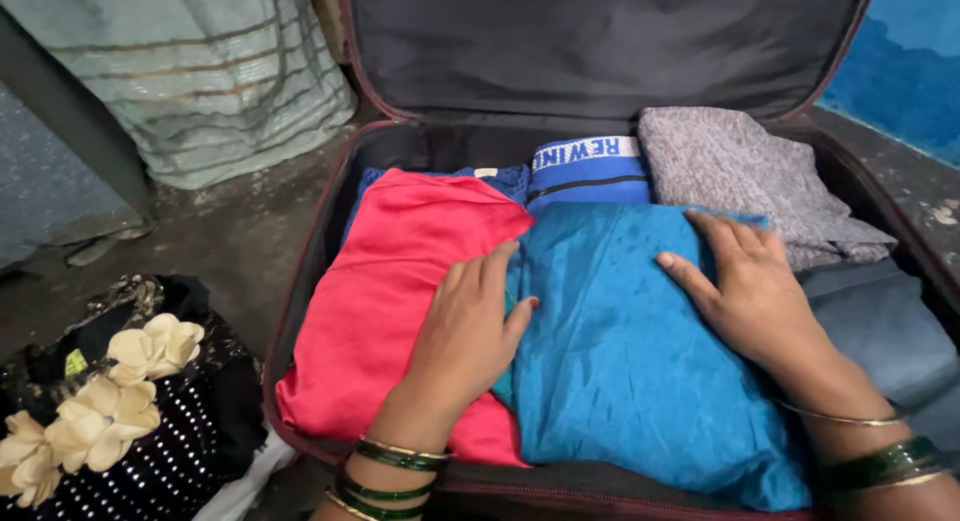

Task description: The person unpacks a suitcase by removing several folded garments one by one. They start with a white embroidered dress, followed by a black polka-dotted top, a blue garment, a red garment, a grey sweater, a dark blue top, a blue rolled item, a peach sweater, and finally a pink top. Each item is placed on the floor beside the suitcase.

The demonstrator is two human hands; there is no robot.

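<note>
Grey, stained flooring [230, 231] carries an open suitcase [300, 271] with a dark lining and maroon piping, its lid [600, 41] raised at the far edge. We see our left hand [465, 331] lying flat, fingers spread and gripping nothing, across the seam where a folded red garment [380, 301] meets a folded blue garment [620, 351]. Our right hand [745, 291] also rests open and flat, palm down on the blue garment near its far right corner. The blue garment has a slight sheen and soft creases; it fills the middle of the suitcase and reaches the near edge, overlapping the red one along its left side. The red garment is matte and smooth, lying against the left wall. Toward the far edge we note a blue item with a white waistband [585, 166] and, at the far right corner, a speckled grey knit [740, 176]. A grey-blue cloth [880, 331] lies along the right wall. Green and gold bangles [395, 471] circle both wrists. Left of the suitcase sits a black sequinned bag with cream fabric flowers [110, 401]; a pale striped cloth [200, 71] hangs beyond.
</note>
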